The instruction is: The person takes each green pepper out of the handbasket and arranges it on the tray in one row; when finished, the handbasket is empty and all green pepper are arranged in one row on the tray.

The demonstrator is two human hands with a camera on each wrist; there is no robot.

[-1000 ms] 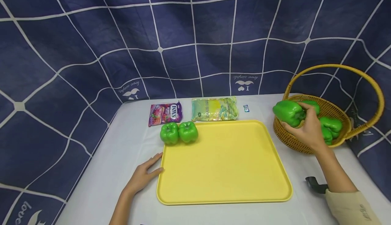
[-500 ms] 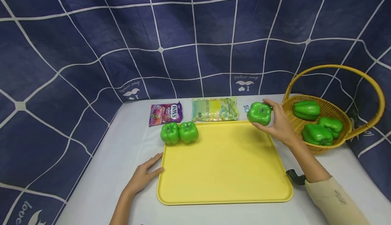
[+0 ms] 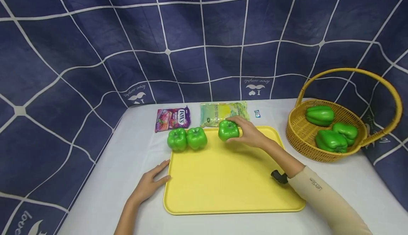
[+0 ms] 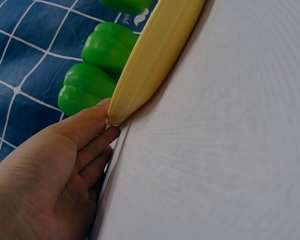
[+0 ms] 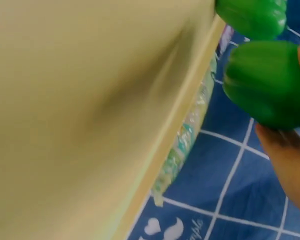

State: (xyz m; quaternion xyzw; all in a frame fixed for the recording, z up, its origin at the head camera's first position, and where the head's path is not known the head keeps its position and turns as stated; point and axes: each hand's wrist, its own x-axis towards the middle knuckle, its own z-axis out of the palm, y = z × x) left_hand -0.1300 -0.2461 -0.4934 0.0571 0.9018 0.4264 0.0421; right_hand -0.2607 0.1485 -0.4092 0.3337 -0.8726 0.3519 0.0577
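Observation:
A green bell pepper (image 3: 228,130) is gripped between the thumb and fingers of my right hand (image 3: 250,134), above the back part of the yellow tray (image 3: 234,178). In the right wrist view the held pepper (image 5: 267,84) hangs near another one. Two more bell peppers (image 3: 187,138) sit side by side at the tray's back left corner. My left hand (image 3: 149,185) lies on the table with its fingers extended, touching the tray's left rim. The left wrist view shows those fingertips (image 4: 101,107) against the rim.
A wicker basket (image 3: 298,141) with a tall handle stands at the right, holding several green bell peppers (image 3: 331,141). Behind the tray lie a purple candy bag (image 3: 172,118), a green-yellow packet (image 3: 213,113) and a tiny blue-white sachet (image 3: 256,113). Blue checked cloth hangs behind.
My right hand has carried the bell pepper out of the basket and leftward over the tray, close to the two peppers there. The left hand has stayed at the tray's rim.

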